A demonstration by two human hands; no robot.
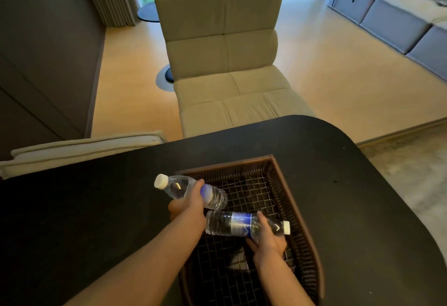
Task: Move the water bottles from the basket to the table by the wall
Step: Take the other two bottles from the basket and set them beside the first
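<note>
Water bottles (pixel 191 192), blue labels unreadable, one per hand (pixel 187 203).

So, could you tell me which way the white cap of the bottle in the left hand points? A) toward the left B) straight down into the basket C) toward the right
A: the left hand grips its bottle with the cap lying at the left end.

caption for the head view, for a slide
Left hand and right hand each hold a bottle over the basket.
</note>
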